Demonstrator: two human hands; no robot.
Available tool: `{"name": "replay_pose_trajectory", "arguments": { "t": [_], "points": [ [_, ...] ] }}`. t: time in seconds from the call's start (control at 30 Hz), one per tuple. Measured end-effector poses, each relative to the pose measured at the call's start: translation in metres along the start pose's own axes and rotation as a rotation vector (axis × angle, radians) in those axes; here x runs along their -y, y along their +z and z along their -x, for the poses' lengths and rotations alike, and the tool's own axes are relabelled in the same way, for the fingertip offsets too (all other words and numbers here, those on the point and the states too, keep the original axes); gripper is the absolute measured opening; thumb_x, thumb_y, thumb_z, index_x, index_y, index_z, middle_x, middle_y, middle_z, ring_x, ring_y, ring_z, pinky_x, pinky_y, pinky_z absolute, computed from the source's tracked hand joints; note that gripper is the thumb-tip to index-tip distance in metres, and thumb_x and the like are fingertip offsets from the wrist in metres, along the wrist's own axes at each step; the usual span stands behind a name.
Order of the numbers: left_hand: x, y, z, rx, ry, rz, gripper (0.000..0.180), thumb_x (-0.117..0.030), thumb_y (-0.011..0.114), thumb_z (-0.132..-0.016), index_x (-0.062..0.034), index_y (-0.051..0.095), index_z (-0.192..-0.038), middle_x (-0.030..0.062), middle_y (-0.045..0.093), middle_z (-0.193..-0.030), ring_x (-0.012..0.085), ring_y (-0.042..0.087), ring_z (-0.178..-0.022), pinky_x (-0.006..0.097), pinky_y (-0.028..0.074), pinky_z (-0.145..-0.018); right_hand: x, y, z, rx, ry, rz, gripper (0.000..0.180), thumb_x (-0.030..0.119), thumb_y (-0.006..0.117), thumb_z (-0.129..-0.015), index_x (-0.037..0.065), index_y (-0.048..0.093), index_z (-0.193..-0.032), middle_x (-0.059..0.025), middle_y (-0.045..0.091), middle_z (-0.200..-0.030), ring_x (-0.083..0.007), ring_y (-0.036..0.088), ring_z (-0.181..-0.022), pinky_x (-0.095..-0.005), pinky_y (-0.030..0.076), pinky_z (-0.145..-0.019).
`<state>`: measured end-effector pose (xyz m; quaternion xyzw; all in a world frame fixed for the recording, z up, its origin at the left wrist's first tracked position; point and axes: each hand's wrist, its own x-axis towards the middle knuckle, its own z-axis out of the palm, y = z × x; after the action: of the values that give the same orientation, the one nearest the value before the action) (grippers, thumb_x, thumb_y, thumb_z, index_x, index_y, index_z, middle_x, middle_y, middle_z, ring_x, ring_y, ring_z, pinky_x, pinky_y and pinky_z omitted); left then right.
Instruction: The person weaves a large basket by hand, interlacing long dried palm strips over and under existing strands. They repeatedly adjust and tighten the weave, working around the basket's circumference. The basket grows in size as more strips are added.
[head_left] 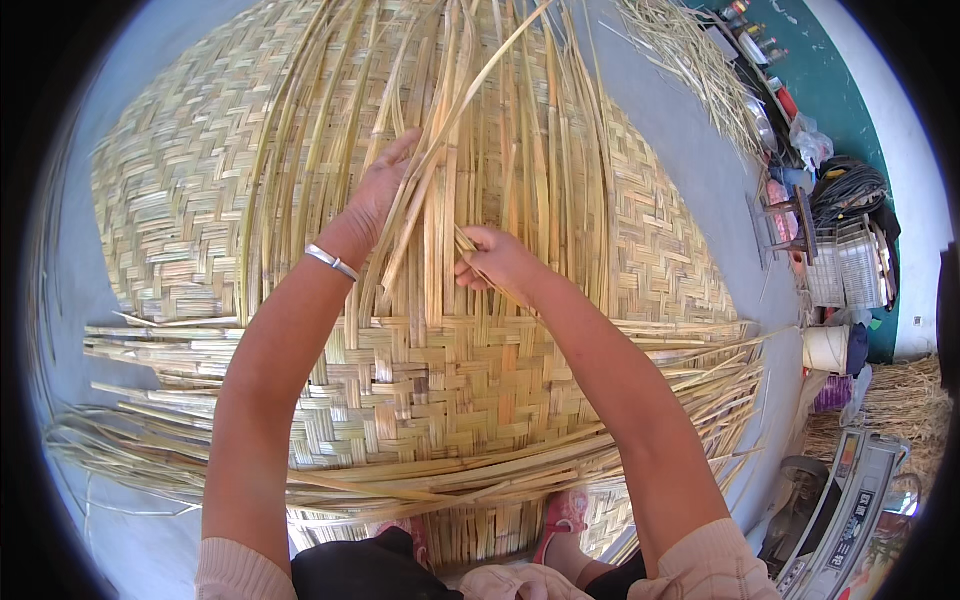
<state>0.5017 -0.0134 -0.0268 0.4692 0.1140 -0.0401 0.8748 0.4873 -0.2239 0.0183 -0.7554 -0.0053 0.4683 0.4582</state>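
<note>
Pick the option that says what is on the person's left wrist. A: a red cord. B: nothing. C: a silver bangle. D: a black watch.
C: a thin silver bangle circles the wrist just below the left hand, which lies among the loose strips of the woven mat.

left hand point(380, 190) lifting strips point(440, 150) | right hand point(497, 262) pinching strip | woven mat point(440, 380)
</note>
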Motion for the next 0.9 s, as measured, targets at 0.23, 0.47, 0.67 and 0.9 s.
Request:
{"name": "replay_pose_trajectory", "arguments": {
  "t": [0.23,0.47,0.67,0.9],
  "points": [
    [-0.030,-0.018,0.008,-0.354,0.158,0.271,0.053,-0.019,0.061,-0.091,-0.0065,0.039,-0.138,0.0134,0.059,-0.117,0.0217,0.056,-0.107,0.036,0.047,-0.093,-0.017,-0.005,0.000,-0.009,0.016,-0.044,0.025,0.011,0.044,-0.100,0.003,0.051,-0.122,-0.0100,0.064,-0.097,-0.0154,0.064,-0.081,-0.0266,0.053,-0.069],
    [-0.065,-0.086,0.039,-0.369,0.149,0.539,0.033,-0.039,0.067,-0.087,-0.0099,0.056,-0.100,0.0043,0.057,-0.094,0.0219,0.055,-0.091,0.038,0.047,-0.087,-0.020,-0.006,-0.008,-0.015,0.073,0.126,0.020,0.014,0.045,-0.099,0.001,0.056,-0.111,-0.0107,0.067,-0.090,-0.0129,0.064,-0.070,-0.0261,0.052,-0.059],
    [-0.074,-0.134,0.093,-0.386,0.184,0.175,0.021,-0.022,0.064,-0.092,-0.0047,0.058,-0.101,0.0072,0.062,-0.102,0.0214,0.058,-0.100,0.039,0.045,-0.096,-0.012,-0.002,-0.018,-0.001,0.144,0.320,0.021,0.020,0.050,-0.098,0.002,0.059,-0.101,-0.0083,0.067,-0.080,-0.0134,0.064,-0.063,-0.0256,0.052,-0.054],
    [-0.038,-0.162,0.152,-0.753,0.006,-0.157,0.021,-0.014,0.063,-0.092,0.0017,0.059,-0.104,0.0096,0.063,-0.100,0.0165,0.064,-0.086,0.026,0.057,-0.073,0.007,-0.001,-0.020,0.153,0.196,0.708,0.022,0.021,0.052,-0.097,0.000,0.058,-0.096,-0.0091,0.068,-0.080,-0.0148,0.067,-0.065,-0.0287,0.053,-0.053]
  ]
}}
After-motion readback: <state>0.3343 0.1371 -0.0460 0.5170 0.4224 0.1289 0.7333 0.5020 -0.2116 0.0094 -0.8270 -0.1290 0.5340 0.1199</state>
